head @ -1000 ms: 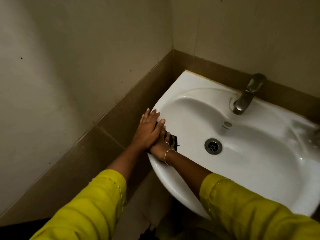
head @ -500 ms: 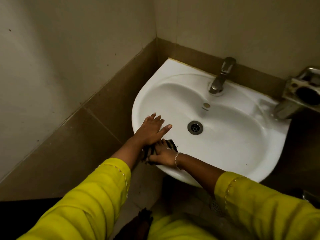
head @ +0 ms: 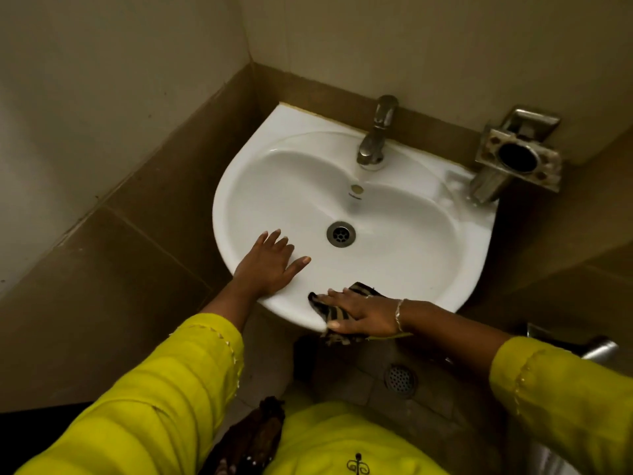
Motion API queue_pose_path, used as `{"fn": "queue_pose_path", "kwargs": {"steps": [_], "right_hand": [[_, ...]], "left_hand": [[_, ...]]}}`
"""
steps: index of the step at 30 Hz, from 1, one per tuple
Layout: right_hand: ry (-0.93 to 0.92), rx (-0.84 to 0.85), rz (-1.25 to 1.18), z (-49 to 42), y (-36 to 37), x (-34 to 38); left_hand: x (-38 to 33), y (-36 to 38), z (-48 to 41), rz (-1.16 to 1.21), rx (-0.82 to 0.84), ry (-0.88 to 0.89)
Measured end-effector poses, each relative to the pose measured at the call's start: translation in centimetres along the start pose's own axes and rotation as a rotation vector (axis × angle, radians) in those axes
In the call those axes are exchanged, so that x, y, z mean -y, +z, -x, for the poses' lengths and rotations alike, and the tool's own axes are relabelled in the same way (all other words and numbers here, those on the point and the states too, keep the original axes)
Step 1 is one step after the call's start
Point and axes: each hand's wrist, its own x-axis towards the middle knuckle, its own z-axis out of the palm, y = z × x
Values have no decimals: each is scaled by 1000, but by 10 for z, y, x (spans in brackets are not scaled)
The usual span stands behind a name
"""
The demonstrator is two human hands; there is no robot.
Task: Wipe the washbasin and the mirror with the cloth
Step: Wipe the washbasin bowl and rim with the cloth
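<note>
Her right hand [head: 363, 315] presses the striped cloth [head: 337, 311] flat on the washbasin [head: 472, 255] front rim, left hand [head: 270, 265] open, bracing; she should follow the rim's curve with even pressure

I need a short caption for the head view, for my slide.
Right hand presses striped cloth on washbasin front rim; left hand braces.

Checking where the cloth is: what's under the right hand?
The striped cloth, pressed flat by the right hand on the washbasin front rim. Its middle is covered by the palm.
</note>
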Motion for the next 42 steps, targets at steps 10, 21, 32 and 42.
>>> {"fn": "queue_pose_path", "kwargs": {"steps": [10, 21, 32, 42], "right_hand": [[82, 69, 418, 52, -27, -71], [136, 80, 1039, 48, -102, -136], [-65, -124, 1552, -13, -161, -111], [-95, -143, 1646, -63, -162, -108]], "left_hand": [[-4, -4, -8, -2, 50, -3], [1, -1, -7, -31, -64, 88], [2, 1, -9, 77, -176, 101], [3, 1, -10, 108, -159, 66]]}}
